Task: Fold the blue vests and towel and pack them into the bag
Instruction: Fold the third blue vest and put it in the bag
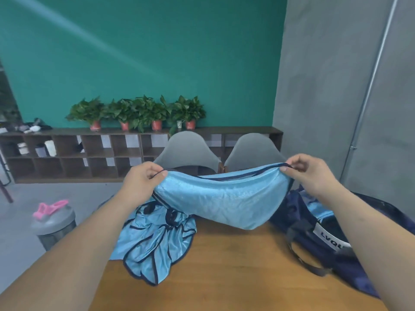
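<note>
My right forearm is covering part of the dark navy fabric duffel bag at the right edge of the wooden table; its white label is cut off, showing only "LVQU". A strip of light blue cloth is showing inside the bag's opening, but I cannot tell what it is.

I am holding a light blue shiny vest with dark navy trim in the air above the table's far edge. My left hand is pinching its left end at the trim, and my right hand is pinching its right end. The vest is sagging in a curve between them, its lowest part near the tabletop.

A second crumpled light blue vest with navy edging is lying at the table's left edge, partly hidden behind my left wrist.
</note>
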The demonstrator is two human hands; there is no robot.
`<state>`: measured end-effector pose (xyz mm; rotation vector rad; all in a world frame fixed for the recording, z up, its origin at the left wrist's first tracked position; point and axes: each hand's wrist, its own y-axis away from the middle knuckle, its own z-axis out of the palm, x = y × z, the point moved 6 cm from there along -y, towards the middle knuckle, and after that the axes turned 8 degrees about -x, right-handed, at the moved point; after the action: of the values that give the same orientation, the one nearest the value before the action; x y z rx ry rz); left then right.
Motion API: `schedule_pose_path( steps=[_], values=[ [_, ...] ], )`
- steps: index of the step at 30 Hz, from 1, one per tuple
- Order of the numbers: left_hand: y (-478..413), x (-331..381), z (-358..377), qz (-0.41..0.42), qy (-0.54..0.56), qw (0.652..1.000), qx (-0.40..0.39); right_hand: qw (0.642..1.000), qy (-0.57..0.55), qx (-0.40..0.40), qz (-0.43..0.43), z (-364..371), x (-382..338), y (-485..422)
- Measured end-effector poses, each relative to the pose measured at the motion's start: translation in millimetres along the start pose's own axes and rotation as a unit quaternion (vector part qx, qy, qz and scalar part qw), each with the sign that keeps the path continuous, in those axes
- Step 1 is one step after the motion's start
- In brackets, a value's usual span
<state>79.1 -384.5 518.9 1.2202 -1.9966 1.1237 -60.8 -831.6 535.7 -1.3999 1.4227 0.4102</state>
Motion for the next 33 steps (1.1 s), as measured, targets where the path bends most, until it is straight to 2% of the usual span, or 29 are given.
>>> schedule_pose_path(
  steps=[4, 8, 13, 18, 20, 23, 26, 29, 32, 33],
  values=[
    [-4, 22, -17, 0.025, -0.054, 0.998, -0.018, 0.999, 0.033, -0.007, -0.008, -17, -11, -4],
    [-11, 48, -25, 0.074, -0.221, 0.971, -0.051, 0.998, 0.053, -0.004, -0.025, -28, -25, -11],
    [-23, 83, -40, 0.118, -0.255, 0.959, -0.016, 0.991, 0.108, 0.072, -0.018, -38, -44, -28],
    [-33, 116, -51, 0.144, -0.315, 0.938, 0.007, 0.969, 0.209, 0.131, -0.027, -46, -82, -34],
    [-39, 125, -60, 0.13, -0.327, 0.935, 0.033, 0.961, 0.238, 0.134, -0.031, -51, -96, -38],
    [-46, 140, -69, 0.103, -0.392, 0.912, 0.062, 0.948, 0.29, 0.133, -0.023, -56, -116, -46],
    [-53, 165, -83, 0.107, -0.363, 0.916, 0.13, 0.945, 0.242, 0.213, -0.05, -72, -143, -51],
    [-60, 181, -91, 0.078, -0.327, 0.933, 0.132, 0.946, 0.244, 0.213, -0.025, -79, -162, -56],
    [-60, 198, -108, 0.104, -0.189, 0.954, 0.207, 0.944, 0.163, 0.284, -0.047, -98, -183, -54],
    [-61, 203, -111, 0.102, -0.152, 0.959, 0.218, 0.948, 0.139, 0.281, -0.049, -101, -190, -55]
  ],
)
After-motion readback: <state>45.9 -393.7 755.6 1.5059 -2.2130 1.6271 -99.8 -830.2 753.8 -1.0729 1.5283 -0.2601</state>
